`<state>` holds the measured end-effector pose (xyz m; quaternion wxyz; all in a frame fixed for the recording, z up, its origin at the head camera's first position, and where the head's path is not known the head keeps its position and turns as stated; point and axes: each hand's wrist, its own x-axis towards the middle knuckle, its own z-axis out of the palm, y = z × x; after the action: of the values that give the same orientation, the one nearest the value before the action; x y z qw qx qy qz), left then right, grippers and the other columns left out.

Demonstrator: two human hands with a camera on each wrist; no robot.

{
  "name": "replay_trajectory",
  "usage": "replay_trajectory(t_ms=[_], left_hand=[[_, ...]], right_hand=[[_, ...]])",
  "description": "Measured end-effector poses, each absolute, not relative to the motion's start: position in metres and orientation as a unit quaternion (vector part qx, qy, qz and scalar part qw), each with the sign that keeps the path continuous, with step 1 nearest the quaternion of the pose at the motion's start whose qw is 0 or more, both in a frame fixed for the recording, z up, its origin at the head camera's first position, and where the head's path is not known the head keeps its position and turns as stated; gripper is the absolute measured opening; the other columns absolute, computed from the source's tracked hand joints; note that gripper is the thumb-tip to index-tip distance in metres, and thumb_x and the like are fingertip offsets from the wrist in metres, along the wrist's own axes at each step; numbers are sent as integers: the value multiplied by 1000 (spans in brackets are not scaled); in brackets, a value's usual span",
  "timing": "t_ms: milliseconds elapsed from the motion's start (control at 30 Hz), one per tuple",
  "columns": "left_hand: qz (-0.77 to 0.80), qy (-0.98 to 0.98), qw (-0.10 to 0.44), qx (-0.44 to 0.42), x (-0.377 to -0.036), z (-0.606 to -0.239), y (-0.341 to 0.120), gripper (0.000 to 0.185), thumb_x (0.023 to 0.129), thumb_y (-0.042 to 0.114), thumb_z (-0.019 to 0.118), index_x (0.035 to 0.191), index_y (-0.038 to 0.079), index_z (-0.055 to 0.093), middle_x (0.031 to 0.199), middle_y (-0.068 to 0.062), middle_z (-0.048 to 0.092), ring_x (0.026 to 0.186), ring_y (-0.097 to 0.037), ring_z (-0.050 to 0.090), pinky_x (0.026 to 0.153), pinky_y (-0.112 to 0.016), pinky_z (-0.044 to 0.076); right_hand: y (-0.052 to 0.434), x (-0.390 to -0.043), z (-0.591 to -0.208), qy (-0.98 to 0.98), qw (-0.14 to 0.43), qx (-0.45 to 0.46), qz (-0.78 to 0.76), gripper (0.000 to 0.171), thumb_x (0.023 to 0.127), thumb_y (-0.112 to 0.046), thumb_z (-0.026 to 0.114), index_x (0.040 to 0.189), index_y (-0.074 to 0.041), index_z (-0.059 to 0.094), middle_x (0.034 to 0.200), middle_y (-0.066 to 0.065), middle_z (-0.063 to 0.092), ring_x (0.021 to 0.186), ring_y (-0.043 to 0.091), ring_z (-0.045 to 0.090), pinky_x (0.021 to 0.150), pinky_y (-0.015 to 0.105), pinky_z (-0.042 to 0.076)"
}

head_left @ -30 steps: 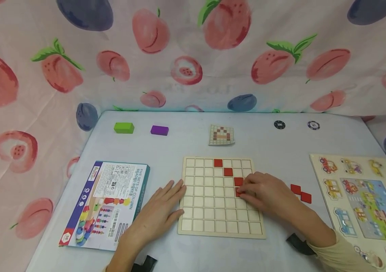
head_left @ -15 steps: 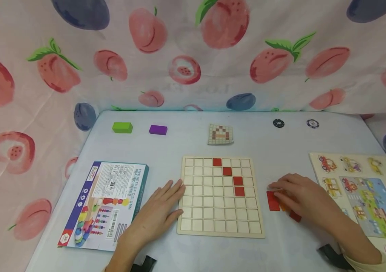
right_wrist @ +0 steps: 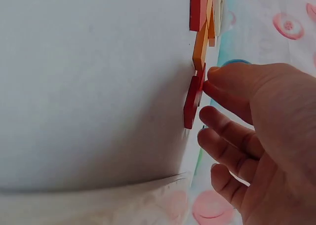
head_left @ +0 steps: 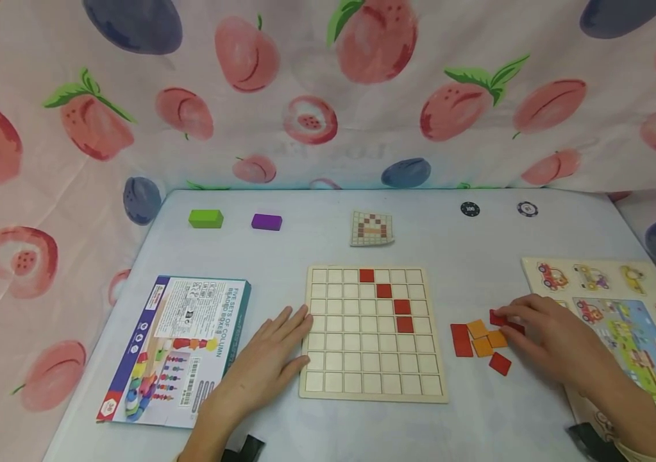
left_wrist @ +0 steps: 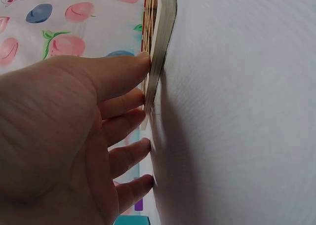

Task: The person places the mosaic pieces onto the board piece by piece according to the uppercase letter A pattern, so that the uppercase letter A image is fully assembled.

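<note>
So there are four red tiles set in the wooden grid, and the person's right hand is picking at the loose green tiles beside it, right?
Almost. The loose tiles beside the wooden grid are red and orange, not green, as the head view shows. Four red tiles do sit in the grid, and the right hand touches a loose red one.

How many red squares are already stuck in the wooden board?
4. On the grid board the red squares step diagonally: top row, second row, third row, and fourth row straight below the third. None look hidden.
</note>
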<state>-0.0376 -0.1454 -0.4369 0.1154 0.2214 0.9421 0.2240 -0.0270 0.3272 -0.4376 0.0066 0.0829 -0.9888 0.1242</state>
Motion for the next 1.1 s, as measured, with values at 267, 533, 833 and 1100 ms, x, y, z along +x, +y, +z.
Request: replay_trajectory(t_ms=[267,533,833,1100], left_hand=[[226,941,113,225,-38,-439,-146,65,104,30,70,162,12,47,174,-3,37,165,-31,29,135,-57,28],[228,940,108,229,-38,-439,-146,64,104,28,70,162,11,47,175,-3,37,165,-32,29,134,-58,29],[231,940,100,231,-37,-437,-145,63,104,26,70,161,11,48,174,-3,38,165,-32,31,133,-58,30],[233,940,101,229,-38,-437,-145,63,104,26,70,161,11,48,174,-4,38,165,-33,31,133,-59,30]], right_hand=[[325,-36,-438,-990,-12,64,123,32,82,-28,93,108,-13,81,112,17,77,99,36,69,89,64,58],[325,-38,-435,-990,-16,75,115,34,80,-25,94,109,-13,82,108,13,79,92,28,70,86,59,61],[316,-38,-431,-986,36,110,122,34,77,-26,97,107,-18,83,107,7,80,90,24,69,81,48,63],[267,-36,-428,-961,96,217,144,30,74,-27,98,99,-26,82,98,-10,78,84,7,65,74,34,59]])
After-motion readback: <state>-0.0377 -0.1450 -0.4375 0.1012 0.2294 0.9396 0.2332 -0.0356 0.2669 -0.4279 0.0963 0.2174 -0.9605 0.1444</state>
